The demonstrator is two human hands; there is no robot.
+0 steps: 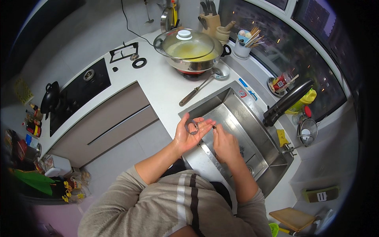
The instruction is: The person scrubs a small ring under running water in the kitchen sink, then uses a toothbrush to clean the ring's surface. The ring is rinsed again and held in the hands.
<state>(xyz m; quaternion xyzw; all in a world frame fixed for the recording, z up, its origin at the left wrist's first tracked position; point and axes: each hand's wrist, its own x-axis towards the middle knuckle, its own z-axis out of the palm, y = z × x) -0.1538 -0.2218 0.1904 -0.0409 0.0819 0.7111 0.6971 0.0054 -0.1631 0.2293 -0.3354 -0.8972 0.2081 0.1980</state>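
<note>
My left hand point(189, 134) is held palm up over the near rim of the steel sink point(252, 130), with a small round metal ring-shaped piece point(192, 126) resting in its palm and fingers. My right hand point(224, 144) is just beside it over the sink basin, fingers closed on a thin dark tool point(213, 127) whose tip points toward the left fingertips. What the small piece is exactly cannot be told.
A black tap point(286, 103) arches over the sink. A lidded wok point(190, 49) and a ladle point(205, 83) sit on the white counter behind. A black hob point(77, 94) lies to the left, utensil pot point(242, 47) and knife block point(209, 21) by the window.
</note>
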